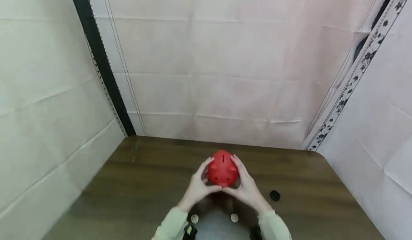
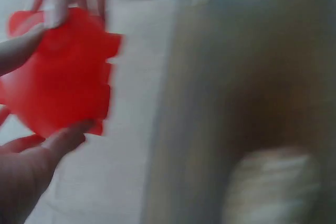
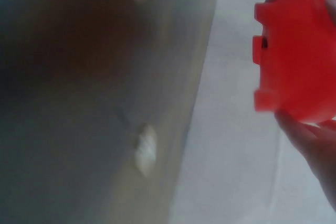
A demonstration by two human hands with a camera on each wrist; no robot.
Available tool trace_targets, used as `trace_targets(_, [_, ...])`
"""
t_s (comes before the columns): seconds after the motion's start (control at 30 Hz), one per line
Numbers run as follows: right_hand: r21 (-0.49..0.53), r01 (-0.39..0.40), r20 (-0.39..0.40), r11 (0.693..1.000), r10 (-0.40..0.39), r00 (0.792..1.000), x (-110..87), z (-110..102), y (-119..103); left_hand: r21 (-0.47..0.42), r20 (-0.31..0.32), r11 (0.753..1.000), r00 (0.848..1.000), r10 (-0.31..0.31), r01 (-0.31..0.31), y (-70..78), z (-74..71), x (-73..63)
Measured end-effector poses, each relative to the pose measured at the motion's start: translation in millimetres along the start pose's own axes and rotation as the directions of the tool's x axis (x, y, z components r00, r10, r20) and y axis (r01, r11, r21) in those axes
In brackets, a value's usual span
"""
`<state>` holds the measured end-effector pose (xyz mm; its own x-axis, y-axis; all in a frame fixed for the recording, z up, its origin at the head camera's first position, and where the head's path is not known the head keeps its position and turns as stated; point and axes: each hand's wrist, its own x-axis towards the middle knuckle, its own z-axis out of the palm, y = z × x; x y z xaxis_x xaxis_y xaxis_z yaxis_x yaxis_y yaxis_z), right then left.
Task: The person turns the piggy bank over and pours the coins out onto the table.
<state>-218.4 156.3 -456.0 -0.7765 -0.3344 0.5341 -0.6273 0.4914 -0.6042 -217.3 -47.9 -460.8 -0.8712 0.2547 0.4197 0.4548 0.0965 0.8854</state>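
Note:
A red piggy bank [image 1: 222, 174] with a slot in its top is held between both hands, its snout towards me. My left hand [image 1: 199, 188] grips it from the left and my right hand [image 1: 247, 190] from the right, thumbs meeting below the snout. In the left wrist view the piggy bank [image 2: 65, 77] is up off the table, its stubby feet bare to the side. The right wrist view shows the piggy bank's feet [image 3: 266, 100] as well, with the right hand's thumb [image 3: 299, 132] against its body.
Two silvery coins, a left coin [image 1: 194, 218] and a right coin [image 1: 234, 218], lie on the brown wooden table [image 1: 135, 197] near the forearms. A small round black cap [image 1: 275, 195] is right of the right hand. White cloth [image 1: 209, 72] hangs behind and at both sides.

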Motion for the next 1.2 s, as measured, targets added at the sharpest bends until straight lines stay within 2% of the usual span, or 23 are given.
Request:
trace_targets(0.07, [0.003, -0.054, 0.022, 0.999, 0.054, 0.998, -0.3, 3, 6, -0.029, 0.02, 0.998, 0.998, -0.061, 0.062, -9.8, 1.3, 3.4])
trace_targets(0.13, [0.045, -0.093, 0.031, 0.995, 0.092, 0.995, -1.2, 4, 7, -0.025, 0.037, 0.996, 0.996, -0.084, 0.085, -11.5, 1.2, 5.0])
trace_targets(0.23, [0.018, -0.101, 0.021, 0.995, 0.101, 0.995, 1.5, 0, 4, 0.024, 0.026, 0.998, 0.998, -0.053, 0.052, -5.1, 1.9, 8.0])
trace_targets(0.3, [-0.019, -0.048, 0.012, 0.999, 0.049, 0.999, 4.0, -7, -3, 0.035, 0.013, 0.999, 1.0, 0.001, -0.001, 6.4, 1.3, 6.4])
trace_targets(0.37, [-0.052, 0.046, -0.016, 0.998, -0.047, 0.999, 7.7, -17, -15, 0.064, -0.014, 0.993, 0.995, 0.098, -0.097, 22.8, -0.3, 4.8])
trace_targets(0.47, [-0.031, 0.193, -0.083, 0.981, -0.195, 0.977, 15.0, -30, -29, 0.081, -0.053, 0.968, 0.968, 0.243, -0.239, 46.7, -4.4, 4.4])
trace_targets(0.5, [-0.025, 0.217, -0.1, 0.976, -0.218, 0.971, 17.7, -31, -30, 0.104, -0.066, 0.961, 0.962, 0.265, -0.257, 49.4, -4.8, 6.2])
trace_targets(0.53, [-0.008, 0.218, -0.107, 0.976, -0.218, 0.97, 19.7, -29, -29, 0.103, -0.074, 0.961, 0.962, 0.263, -0.255, 50.1, -4.7, 8.0])
trace_targets(0.6, [0.025, 0.163, -0.078, 0.986, -0.16, 0.984, 18.6, -22, -22, 0.06, -0.068, 0.98, 0.979, 0.192, -0.188, 42.1, -2.6, 8.9])
trace_targets(0.67, [0.04, 0.041, -0.007, 0.998, -0.041, 0.999, 10.6, -10, -11, 0.019, -0.039, 0.998, 0.997, 0.065, -0.064, 26.4, 1.9, 5.0])
trace_targets(0.73, [0.051, -0.071, 0.063, 0.996, 0.068, 0.996, 0.1, -1, -1, -0.024, -0.011, 0.999, 0.999, -0.046, 0.045, 9.6, 6.4, -1.3])
trace_targets(0.8, [0.078, -0.151, 0.099, 0.985, 0.143, 0.985, -7.4, 4, 7, -0.029, 0.003, 0.995, 0.996, -0.092, 0.092, -4.8, 9.3, -5.8])
trace_targets(0.87, [0.107, -0.184, 0.104, 0.977, 0.173, 0.979, -9.0, 6, 11, -0.014, -0.004, 0.995, 0.995, -0.1, 0.099, -13.6, 10.8, -6.3])
trace_targets(0.93, [0.126, -0.185, 0.098, 0.975, 0.173, 0.98, -6.5, 5, 12, -0.004, -0.021, 0.997, 0.997, -0.079, 0.079, -16.9, 10.7, -3.9])
trace_targets(1.1, [0.1, -0.154, 0.094, 0.983, 0.145, 0.985, -0.1, -4, 7, 0.028, -0.007, 0.997, 0.997, -0.075, 0.076, -10.5, 8.1, 2.4])
trace_targets(1.2, [0.06, -0.087, 0.066, 0.994, 0.083, 0.994, 2.4, -10, 4, 0.054, 0.004, 0.997, 0.998, -0.06, 0.06, -5.5, 7.0, 6.6])
